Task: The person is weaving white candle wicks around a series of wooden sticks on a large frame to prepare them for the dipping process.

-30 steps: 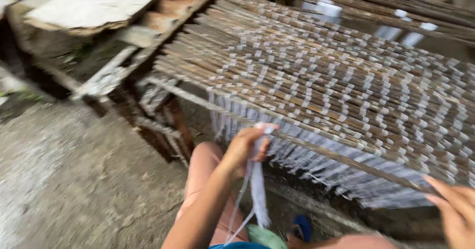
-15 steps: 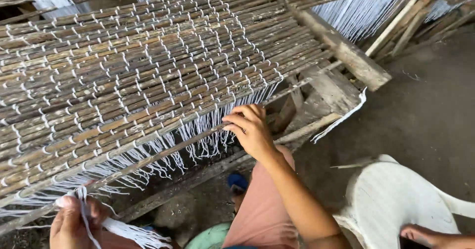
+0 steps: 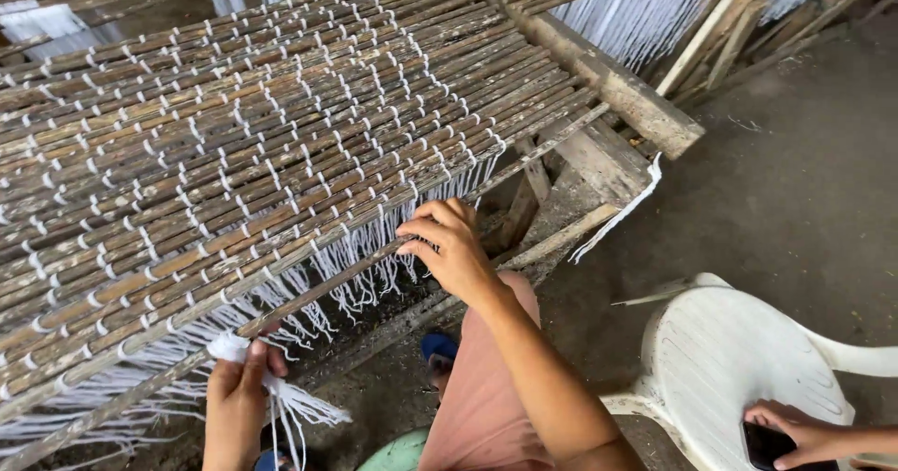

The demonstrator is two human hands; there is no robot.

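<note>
A brown stick mat (image 3: 253, 144) laced with white string (image 3: 374, 237) is pinched by the right hand (image 3: 447, 244); loose strands (image 3: 290, 401) are gripped by the left hand (image 3: 238, 391).

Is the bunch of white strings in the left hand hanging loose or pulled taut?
Loose. The bunch of white strings droops and fans out below the left hand, which grips it near the front stick of the brown stick mat.

Both forearms are bare, with no sleeves, rings or watch showing; salmon-pink cloth shorts (image 3: 482, 396) cover the thigh, a blue sandal (image 3: 438, 347) at eleven o'clock of them
</note>
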